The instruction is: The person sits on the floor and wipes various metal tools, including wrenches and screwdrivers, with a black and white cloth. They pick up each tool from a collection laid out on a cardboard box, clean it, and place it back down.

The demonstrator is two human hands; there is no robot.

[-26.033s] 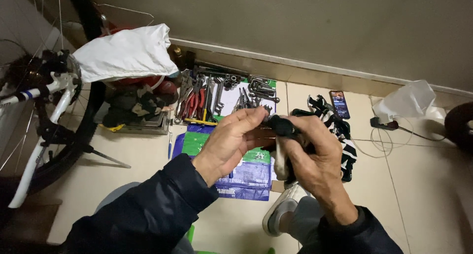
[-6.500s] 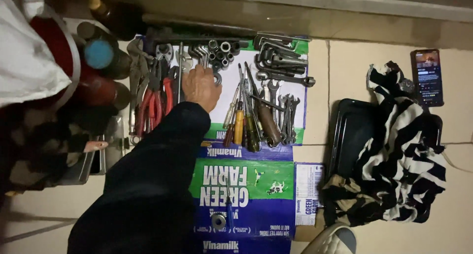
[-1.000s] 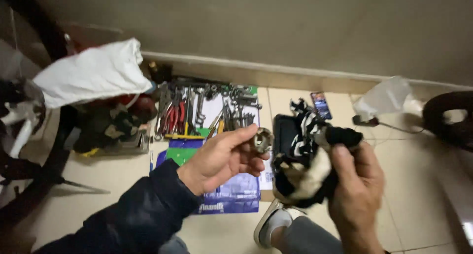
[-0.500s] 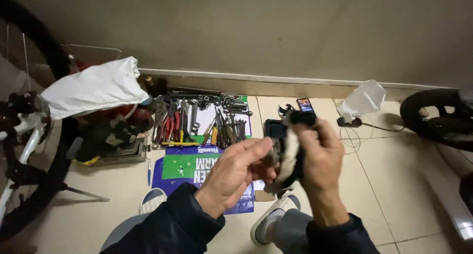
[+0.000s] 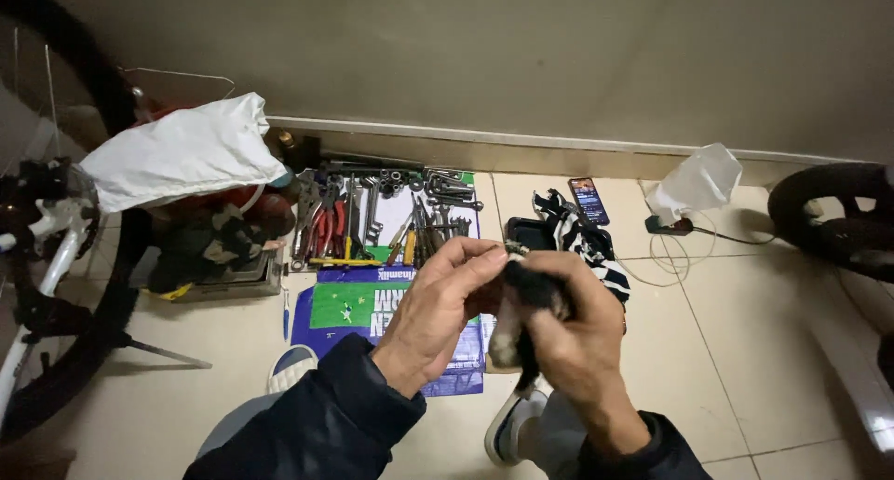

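My left hand (image 5: pixel 445 301) and my right hand (image 5: pixel 579 336) meet in front of me above the floor. The right hand grips a dirty black and white rag (image 5: pixel 515 324) bunched in its fingers. The left hand's fingertips pinch a small round metal part (image 5: pixel 511 249) against the top of the rag. Only a sliver of the part shows, the rest being covered by rag and fingers. Both sleeves are dark blue.
Wrenches, pliers and sockets (image 5: pixel 382 210) lie on a sheet by the wall, above a blue and green sack (image 5: pixel 358 305). A striped cloth (image 5: pixel 589 245), black tray (image 5: pixel 524 230) and phone (image 5: pixel 588 199) lie to the right. Bicycle wheel (image 5: pixel 70 284) left, tyre (image 5: pixel 829 221) right.
The two hands have closed together. The rag in the right hand now covers the metal part that the left hand held out openly a second ago.
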